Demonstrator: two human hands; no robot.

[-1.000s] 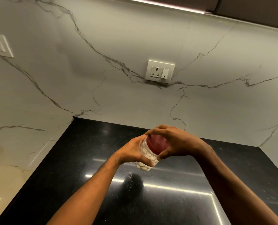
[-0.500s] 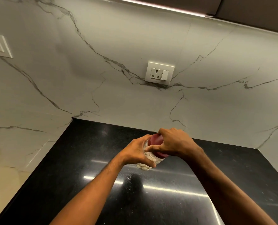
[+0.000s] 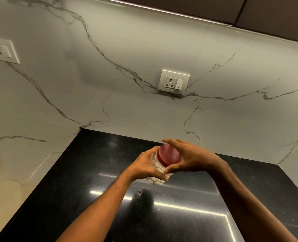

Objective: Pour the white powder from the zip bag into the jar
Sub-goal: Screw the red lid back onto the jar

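Observation:
A clear ribbed plastic jar (image 3: 155, 179) with white contents is held above the black counter, tilted toward me. My left hand (image 3: 145, 165) wraps round its body from the left. The jar's dark red lid (image 3: 169, 154) faces me. My right hand (image 3: 188, 157) spans the lid, thumb under its lower rim and fingers spread over its far edge. No zip bag is in view.
The glossy black counter (image 3: 110, 198) fills the lower half, with scattered white specks (image 3: 139, 194) under the jar. Marble walls meet in a corner at the back left. A socket with a switch (image 3: 173, 82) is on the back wall, another switch plate (image 3: 1, 49) on the left wall.
My right hand has turned on the lid and its fingers have spread out again, uncovering the red lid. My left hand has kept hold of the jar in about the same place.

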